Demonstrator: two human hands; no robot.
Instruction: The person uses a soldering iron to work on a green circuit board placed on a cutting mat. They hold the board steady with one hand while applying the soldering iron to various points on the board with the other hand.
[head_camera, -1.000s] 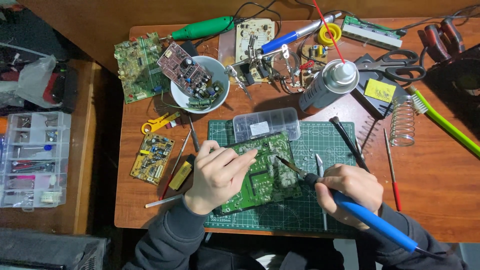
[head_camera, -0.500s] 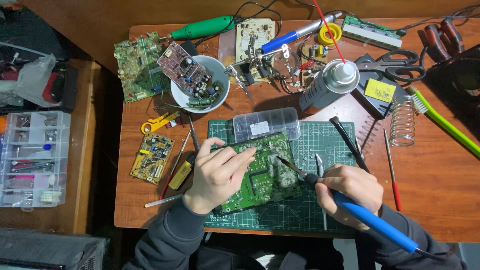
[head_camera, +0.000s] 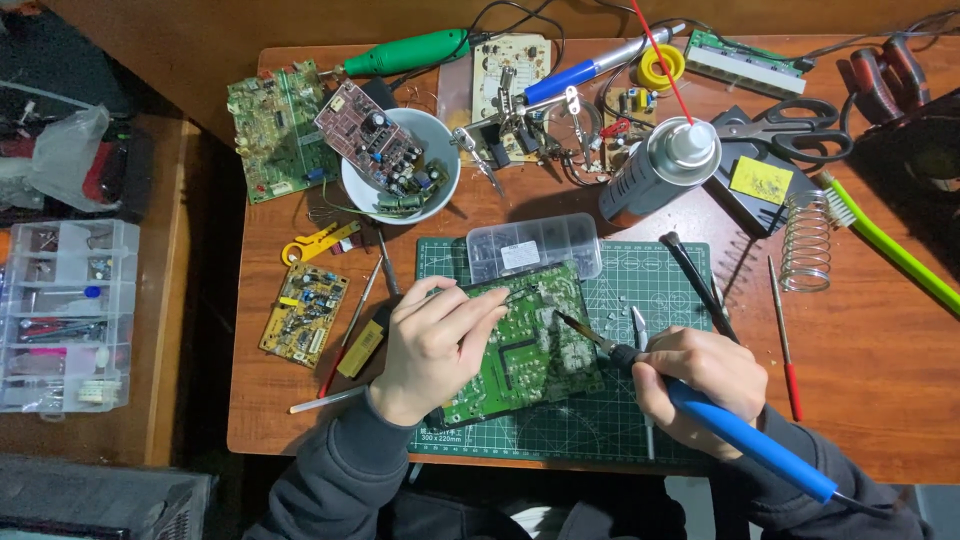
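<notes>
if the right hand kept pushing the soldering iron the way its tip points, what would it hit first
The right hand aims the soldering iron up and left, its tip already at the green circuit board. Going on, it would likely meet the left hand's fingers, though height is unclear.
</notes>
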